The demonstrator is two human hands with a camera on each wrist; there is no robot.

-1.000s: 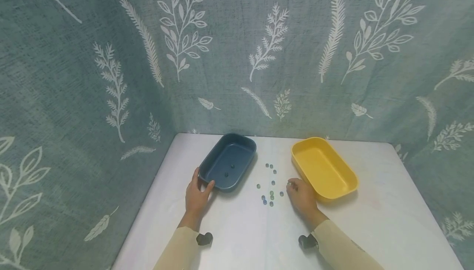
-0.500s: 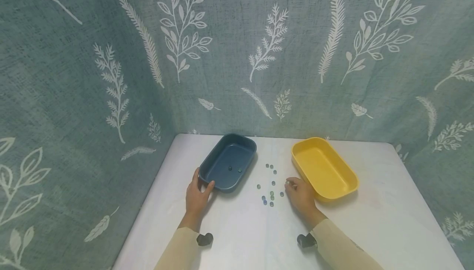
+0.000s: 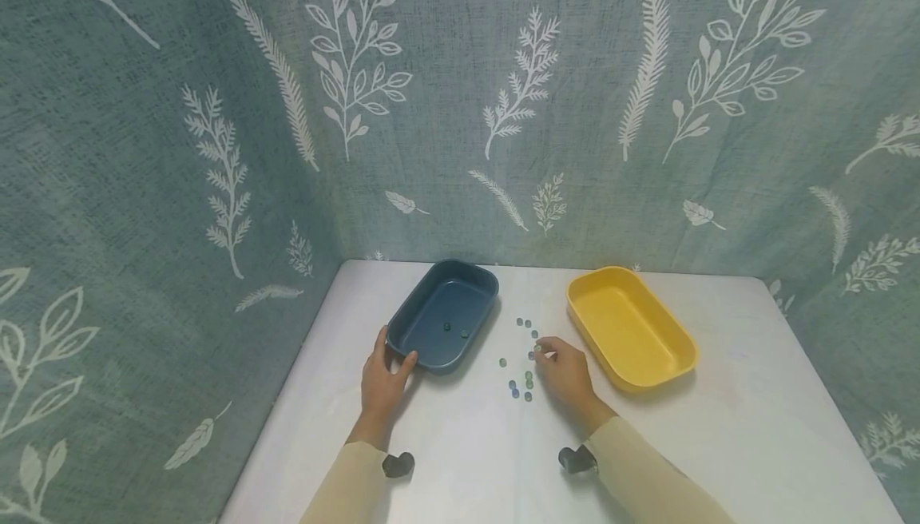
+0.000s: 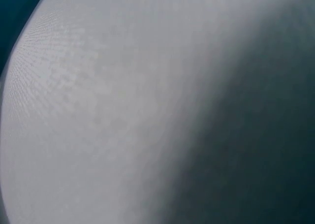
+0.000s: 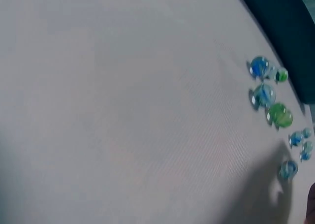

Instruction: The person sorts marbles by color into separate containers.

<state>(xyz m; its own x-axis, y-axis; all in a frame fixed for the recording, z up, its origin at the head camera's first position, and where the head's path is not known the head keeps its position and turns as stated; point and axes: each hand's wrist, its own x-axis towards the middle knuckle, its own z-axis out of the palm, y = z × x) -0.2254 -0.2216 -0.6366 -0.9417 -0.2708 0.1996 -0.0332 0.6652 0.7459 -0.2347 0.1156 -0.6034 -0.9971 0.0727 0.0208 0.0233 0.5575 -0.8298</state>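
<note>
At the near-left corner of a dark blue tray (image 3: 446, 312), my left hand (image 3: 381, 384) grips the rim between fingers and thumb. Two small marbles (image 3: 447, 327) lie on that tray's floor. My right hand (image 3: 566, 372) is over the table between the trays, pinching a small pale marble (image 3: 537, 347) at its fingertips. Beside and beneath it, several glass marbles (image 3: 529, 384) are scattered on the white surface. Close up in the right wrist view, they are clear with blue or green swirls, like the green marble (image 5: 278, 114); a fingertip shows at the lower right edge.
A yellow tray (image 3: 625, 328) stands to the right of my right hand. Both trays rest on a white-covered table (image 3: 460, 460). A patterned green-grey curtain (image 3: 446, 109) hangs behind and along the left. The left wrist view mostly shows blurred white cloth (image 4: 98, 111) and shadow.
My right hand has moved left, away from the yellow tray, with the pale marble. Inside the blue tray, the two marbles have rolled and settled apart. My left hand stays on the rim.
</note>
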